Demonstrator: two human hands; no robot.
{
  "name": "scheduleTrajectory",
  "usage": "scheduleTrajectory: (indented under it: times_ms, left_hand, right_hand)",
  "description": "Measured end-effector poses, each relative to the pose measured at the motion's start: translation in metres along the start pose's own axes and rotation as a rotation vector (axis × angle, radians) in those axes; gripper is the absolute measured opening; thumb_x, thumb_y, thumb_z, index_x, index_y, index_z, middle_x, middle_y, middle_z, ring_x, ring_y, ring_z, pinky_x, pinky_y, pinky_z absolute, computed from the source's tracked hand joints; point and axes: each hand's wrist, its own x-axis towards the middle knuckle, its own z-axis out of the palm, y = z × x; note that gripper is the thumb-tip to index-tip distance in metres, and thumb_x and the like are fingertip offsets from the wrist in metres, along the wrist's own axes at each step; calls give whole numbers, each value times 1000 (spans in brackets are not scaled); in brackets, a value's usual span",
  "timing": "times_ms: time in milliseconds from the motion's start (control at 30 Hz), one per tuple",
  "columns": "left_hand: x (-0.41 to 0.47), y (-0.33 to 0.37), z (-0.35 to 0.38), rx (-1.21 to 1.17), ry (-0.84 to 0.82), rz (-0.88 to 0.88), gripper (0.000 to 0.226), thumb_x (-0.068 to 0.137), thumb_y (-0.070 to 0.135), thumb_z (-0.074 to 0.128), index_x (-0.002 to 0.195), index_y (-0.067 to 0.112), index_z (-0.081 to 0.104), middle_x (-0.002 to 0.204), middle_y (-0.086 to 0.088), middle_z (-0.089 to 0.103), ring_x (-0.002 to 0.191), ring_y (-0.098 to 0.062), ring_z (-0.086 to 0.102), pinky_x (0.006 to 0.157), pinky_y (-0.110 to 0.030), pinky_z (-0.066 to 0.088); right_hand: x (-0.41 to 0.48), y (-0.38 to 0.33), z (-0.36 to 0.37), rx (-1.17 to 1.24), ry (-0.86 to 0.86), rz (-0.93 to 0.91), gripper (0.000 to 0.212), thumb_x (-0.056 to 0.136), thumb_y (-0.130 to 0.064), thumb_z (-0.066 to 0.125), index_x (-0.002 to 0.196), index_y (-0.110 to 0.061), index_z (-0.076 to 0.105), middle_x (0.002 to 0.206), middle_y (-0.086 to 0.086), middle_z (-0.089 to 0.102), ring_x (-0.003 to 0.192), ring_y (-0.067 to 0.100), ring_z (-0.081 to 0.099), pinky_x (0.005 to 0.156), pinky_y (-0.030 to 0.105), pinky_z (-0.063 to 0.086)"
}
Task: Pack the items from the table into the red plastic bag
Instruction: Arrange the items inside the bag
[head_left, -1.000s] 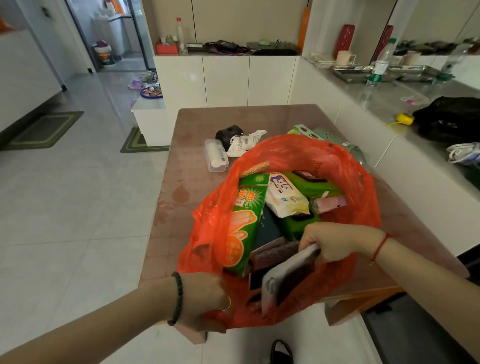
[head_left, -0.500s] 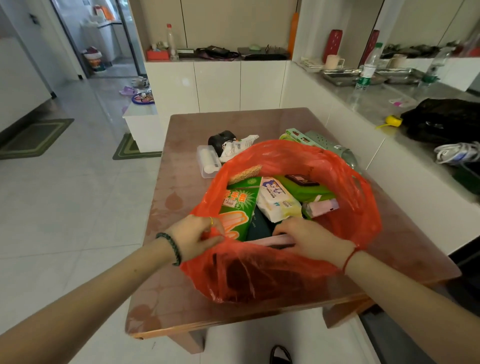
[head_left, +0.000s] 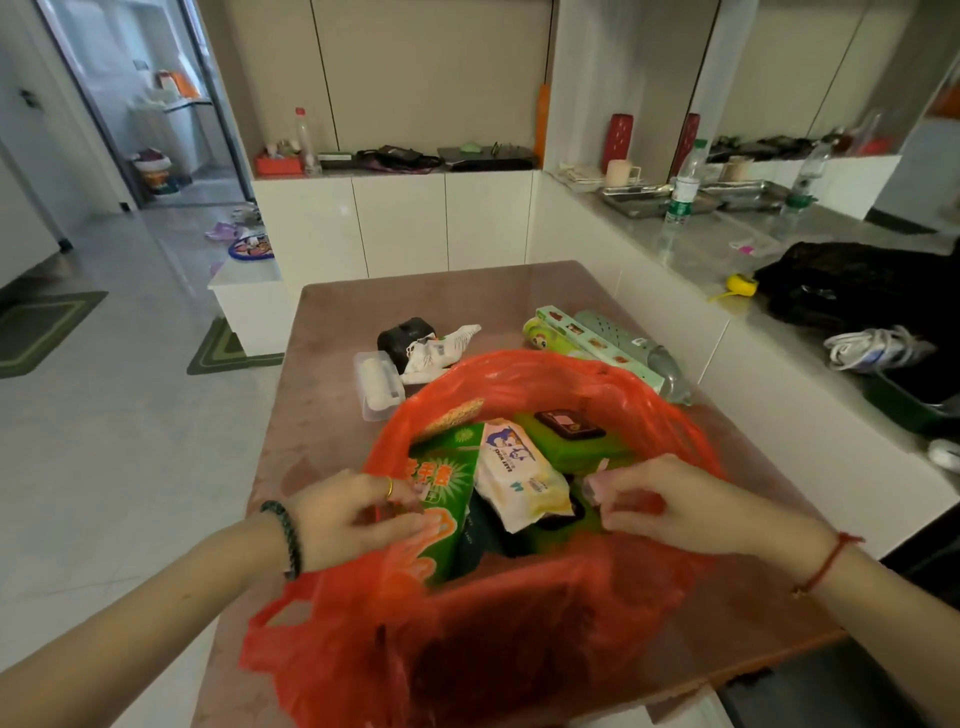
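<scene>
A person's left hand (head_left: 353, 519) and right hand (head_left: 685, 514) each pinch the near rim of the red plastic bag (head_left: 493, 639). The bag stands open between them on the brown table (head_left: 337, 322), a green packet (head_left: 447, 483) inside and a clear box (head_left: 378, 384) lying just beyond.

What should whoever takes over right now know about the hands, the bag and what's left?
Left hand pinches the red bag at its left rim; right hand pinches the right rim, mouth open.
In the bag: green packet, wipes, green box.
On the table behind it: clear box, black item, white cloth, long green carton, bottle.
Left to do: pack those five.
</scene>
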Motion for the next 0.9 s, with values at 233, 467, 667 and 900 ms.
scheduleTrajectory:
  times_ms: [233, 467, 667, 900]
  left_hand:
    - [91, 2, -26, -345, 230, -16, 37, 76, 60, 47, 80, 28, 65, 59, 13, 65, 50, -2, 58, 50, -11, 47]
    - [205, -39, -51, -603, 475, -288, 30, 95, 22, 37, 78, 18, 61, 51, 11, 63, 45, 2, 55, 47, -11, 47]
    - [251, -89, -50, -752, 583, -548, 24, 95, 25, 39, 80, 22, 58, 72, 2, 59, 49, -3, 56, 55, -20, 45]
    - [267, -135, -48, -949, 667, -798, 23, 95, 31, 38, 103, 14, 51, 84, 1, 58, 73, -16, 54, 68, -28, 46]
  right_hand:
    - [53, 44, -71, 546, 489, 107, 10, 84, 1, 58, 79, -5, 64, 57, -2, 70, 54, 7, 65, 57, 18, 55]
    - [165, 137, -84, 636, 372, 352, 10, 84, -8, 64, 92, -13, 60, 88, 16, 66, 64, 12, 64, 64, 24, 55]
    - [284, 172, -54, 439, 198, 326, 54, 77, -17, 72, 125, -12, 48, 121, 13, 56, 99, 19, 58, 78, 26, 50]
    - [413, 163, -10, -295, 65, 15, 64, 86, -16, 57, 142, -21, 28, 153, 9, 24, 142, 26, 18, 114, 42, 18]
